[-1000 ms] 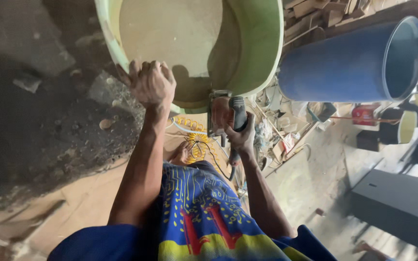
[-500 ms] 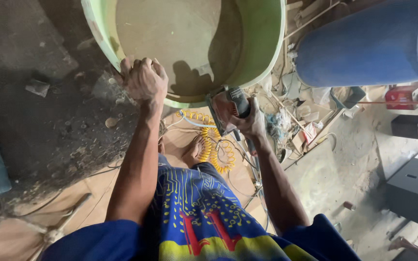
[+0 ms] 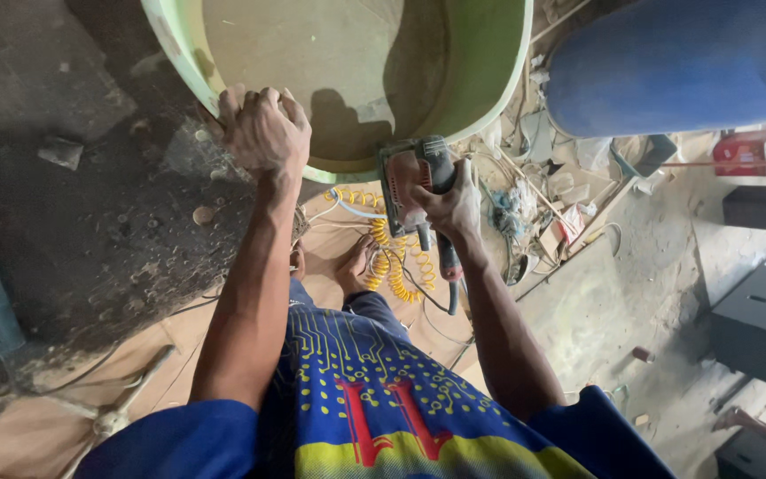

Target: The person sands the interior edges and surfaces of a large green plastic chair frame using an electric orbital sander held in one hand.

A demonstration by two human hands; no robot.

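Right hand [image 3: 456, 206] wrapped tight around red-and-black power tool [image 3: 417, 182], nose against lower rim of pale green tub [image 3: 498, 84]. Left hand [image 3: 263, 133] clenched on same rim, further left. Yellow coiled hose [image 3: 392, 257] below, blue barrel [image 3: 667, 62] beside.

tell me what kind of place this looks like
Probably a rough workshop. The right hand grips a power tool against a big green-rimmed tub that the left hand steadies; a yellow coiled hose and scraps lie on the dusty floor.

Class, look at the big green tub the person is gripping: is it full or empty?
Empty: the green tub shows its bare inner floor, with only the power tool's shadow inside.
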